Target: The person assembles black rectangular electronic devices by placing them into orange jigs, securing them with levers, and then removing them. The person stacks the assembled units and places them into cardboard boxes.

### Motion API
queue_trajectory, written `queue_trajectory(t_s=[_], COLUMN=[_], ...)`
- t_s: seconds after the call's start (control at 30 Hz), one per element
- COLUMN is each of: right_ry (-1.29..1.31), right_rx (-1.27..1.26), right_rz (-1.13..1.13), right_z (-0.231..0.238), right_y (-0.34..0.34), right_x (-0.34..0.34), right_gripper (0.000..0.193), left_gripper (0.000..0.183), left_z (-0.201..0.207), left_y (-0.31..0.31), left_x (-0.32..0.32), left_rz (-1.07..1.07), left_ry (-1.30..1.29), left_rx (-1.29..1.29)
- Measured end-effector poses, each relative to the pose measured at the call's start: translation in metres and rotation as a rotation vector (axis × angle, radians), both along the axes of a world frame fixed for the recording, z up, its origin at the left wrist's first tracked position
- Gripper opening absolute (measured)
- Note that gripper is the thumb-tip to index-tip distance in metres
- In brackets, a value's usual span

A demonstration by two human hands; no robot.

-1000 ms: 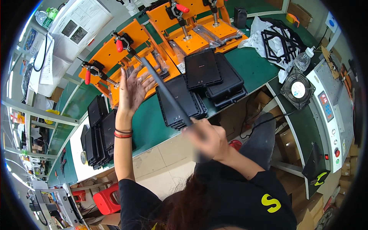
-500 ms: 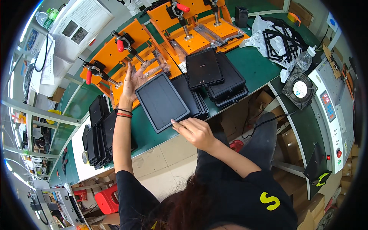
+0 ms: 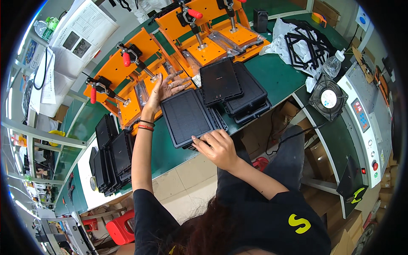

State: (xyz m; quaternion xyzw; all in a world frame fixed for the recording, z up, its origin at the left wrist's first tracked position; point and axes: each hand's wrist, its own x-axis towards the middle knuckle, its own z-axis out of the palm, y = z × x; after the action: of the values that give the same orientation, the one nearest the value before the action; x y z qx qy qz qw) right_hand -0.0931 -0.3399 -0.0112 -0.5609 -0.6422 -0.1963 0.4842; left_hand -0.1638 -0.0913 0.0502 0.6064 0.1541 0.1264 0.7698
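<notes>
A flat black rectangular panel [image 3: 187, 118] with a raised rim rests on the pile at the table's front edge. My right hand [image 3: 219, 149] has its fingers curled at the panel's near right corner, gripping the edge. Beside the far left corner is my left hand [image 3: 163, 92], fingers spread and palm turned toward the panel; whether it touches cannot be made out. Just right of the panel, another black panel [image 3: 221, 80] lies tilted on a stack of black panels [image 3: 248, 85].
Orange clamp fixtures [image 3: 155, 55] with red handles stand behind. More black panels [image 3: 121, 151] are stacked at left. To the right are black frames [image 3: 304, 46] on white plastic, a fan [image 3: 328, 98] and a machine with a display [image 3: 361, 121]. A red stool [image 3: 121, 227] stands below.
The panel has come down and turned flatter, squaring up over the pile. My left hand has shifted right, its fingers now reaching past the panel's far edge. The whole view has shifted slightly.
</notes>
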Motion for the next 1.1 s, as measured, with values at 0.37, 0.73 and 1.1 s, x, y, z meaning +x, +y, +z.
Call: queue_trajectory(t_s=[0.37, 0.73, 1.1], right_ry=[0.028, 0.059, 0.105], right_rx=[-0.033, -0.078, -0.246], right_rz=[-0.011, -0.025, -0.198], right_z=[-0.001, 0.0, 0.056], right_y=[-0.009, -0.016, 0.002], right_x=[0.003, 0.01, 0.087], right_gripper=[0.017, 0.022, 0.015], left_gripper=[0.068, 0.061, 0.045], left_z=[-0.021, -0.034, -0.013], left_y=[-0.001, -0.001, -0.004], left_x=[0.015, 0.02, 0.043], left_rz=[-0.015, 0.088, 0.313], left_ry=[0.035, 0.123, 0.255], left_rx=[0.175, 0.447, 1.038])
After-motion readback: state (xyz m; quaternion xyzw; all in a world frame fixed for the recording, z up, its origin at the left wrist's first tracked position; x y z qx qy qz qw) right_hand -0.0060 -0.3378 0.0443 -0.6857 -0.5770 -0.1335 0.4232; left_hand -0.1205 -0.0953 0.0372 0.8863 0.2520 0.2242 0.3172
